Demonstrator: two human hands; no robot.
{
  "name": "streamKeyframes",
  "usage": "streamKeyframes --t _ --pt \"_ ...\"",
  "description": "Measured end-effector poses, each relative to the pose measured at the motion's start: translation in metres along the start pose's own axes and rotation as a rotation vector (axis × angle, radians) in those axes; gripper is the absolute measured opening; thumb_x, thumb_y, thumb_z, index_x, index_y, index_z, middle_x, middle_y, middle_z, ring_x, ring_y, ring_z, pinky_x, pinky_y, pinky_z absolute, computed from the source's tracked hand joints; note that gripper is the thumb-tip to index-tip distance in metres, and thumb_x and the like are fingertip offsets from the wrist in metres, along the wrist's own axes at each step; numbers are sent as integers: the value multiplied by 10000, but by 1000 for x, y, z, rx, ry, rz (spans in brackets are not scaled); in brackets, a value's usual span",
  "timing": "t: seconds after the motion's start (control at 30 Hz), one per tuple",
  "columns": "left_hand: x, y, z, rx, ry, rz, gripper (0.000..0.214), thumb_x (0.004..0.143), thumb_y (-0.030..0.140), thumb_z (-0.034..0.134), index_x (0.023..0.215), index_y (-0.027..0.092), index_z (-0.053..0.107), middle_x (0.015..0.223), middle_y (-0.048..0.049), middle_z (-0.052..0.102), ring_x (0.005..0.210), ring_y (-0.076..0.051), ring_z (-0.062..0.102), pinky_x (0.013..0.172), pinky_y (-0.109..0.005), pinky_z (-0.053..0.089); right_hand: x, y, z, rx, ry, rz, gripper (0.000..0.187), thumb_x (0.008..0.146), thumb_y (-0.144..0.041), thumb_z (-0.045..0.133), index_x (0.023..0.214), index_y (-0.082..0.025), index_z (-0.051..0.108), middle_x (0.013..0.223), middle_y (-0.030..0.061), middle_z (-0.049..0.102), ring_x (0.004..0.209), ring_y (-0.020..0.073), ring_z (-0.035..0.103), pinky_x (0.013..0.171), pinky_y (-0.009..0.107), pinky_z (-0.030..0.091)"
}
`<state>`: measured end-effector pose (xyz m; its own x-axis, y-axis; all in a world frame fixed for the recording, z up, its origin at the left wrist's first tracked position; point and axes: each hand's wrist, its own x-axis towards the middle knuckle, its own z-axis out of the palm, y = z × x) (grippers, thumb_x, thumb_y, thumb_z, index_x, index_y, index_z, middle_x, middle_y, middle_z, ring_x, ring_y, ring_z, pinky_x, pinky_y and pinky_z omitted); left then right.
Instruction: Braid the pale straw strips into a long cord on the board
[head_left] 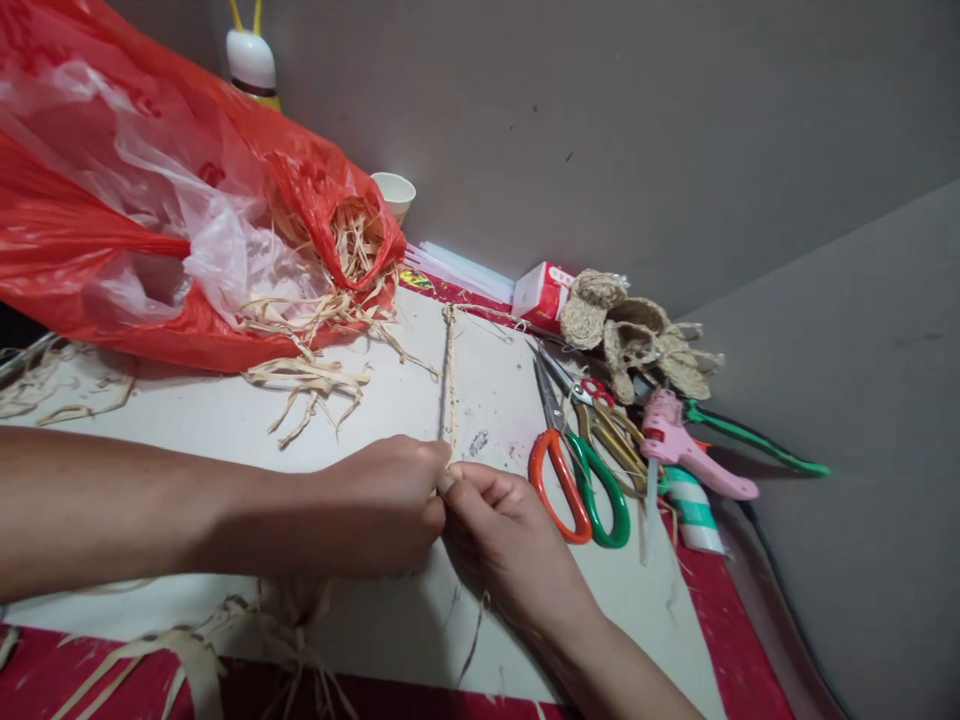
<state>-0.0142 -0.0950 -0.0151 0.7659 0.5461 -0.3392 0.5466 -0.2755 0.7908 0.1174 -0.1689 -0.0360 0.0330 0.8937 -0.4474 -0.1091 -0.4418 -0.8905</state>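
A thin braided straw cord (450,375) lies straight on the pale board (225,420), running away from me toward the back. My left hand (382,505) and my right hand (499,525) meet at its near end, both closed in a pinch on the cord. Loose straw strips (311,385) lie to the left of the cord, and more strips (225,640) trail below my left forearm at the near edge.
A red plastic bag (112,200) spilling straw fills the back left. Right of the cord lie scissors with orange and green handles (577,480), a second pair of scissors (592,395), a pink glue gun (682,445), woven straw pieces (637,335), a red-white box (544,292), and a paper cup (395,192).
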Motion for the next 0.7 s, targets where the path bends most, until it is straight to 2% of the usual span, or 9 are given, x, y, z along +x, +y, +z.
streamKeyframes --t 0.1,0.23,0.33,0.4,0.47,0.57,0.63,0.7 --pt "-4 8 -8 -15 -54 6 96 631 140 430 715 186 443 622 37 504 543 -82 401 457 -192 274 0 2 -2 48 1 21 372 825 -415 612 577 -186 455 441 -104 286 382 47 155 357 196 124" --pt "-5 15 -32 -89 -207 -56 83 676 276 445 682 198 473 495 48 427 423 -90 337 369 -218 218 0 6 -8 114 1 17 360 844 -404 608 596 -187 462 402 -111 294 353 43 176 350 187 135" --pt "3 12 -43 -154 -88 -68 213 661 268 503 842 182 576 529 39 522 424 -94 392 393 -211 258 1 7 -10 161 -26 -23 333 845 -396 616 625 -175 502 411 -110 308 354 38 195 356 182 160" --pt "8 8 -41 -246 -40 -30 360 646 237 532 1000 180 563 637 28 605 475 -97 460 441 -200 315 1 7 -10 171 -50 -33 295 851 -394 613 676 -164 554 417 -114 303 354 36 191 357 179 164" --pt "12 3 -34 -364 -108 -54 378 653 243 539 1024 174 537 659 27 608 500 -103 486 466 -201 352 2 6 -10 177 -65 -40 297 853 -392 615 673 -162 562 424 -110 312 357 35 198 359 179 174" --pt "14 -3 -23 -476 -234 -120 204 689 284 511 859 174 537 561 46 514 450 -92 424 419 -198 330 2 6 -13 155 -85 -29 312 858 -392 613 657 -160 556 433 -105 329 364 34 210 366 180 179" --pt "15 -7 -18 -468 -255 -120 144 711 313 487 747 180 529 512 55 441 421 -79 350 380 -193 271 2 5 -16 129 -105 -13 305 865 -391 605 670 -160 560 431 -105 329 369 35 212 371 180 176" --pt "16 -11 -17 -445 -262 -109 169 730 335 469 711 182 539 492 57 395 417 -77 310 364 -194 229 2 4 -18 105 -129 9 304 868 -398 598 680 -163 558 427 -106 332 374 38 214 377 178 177"
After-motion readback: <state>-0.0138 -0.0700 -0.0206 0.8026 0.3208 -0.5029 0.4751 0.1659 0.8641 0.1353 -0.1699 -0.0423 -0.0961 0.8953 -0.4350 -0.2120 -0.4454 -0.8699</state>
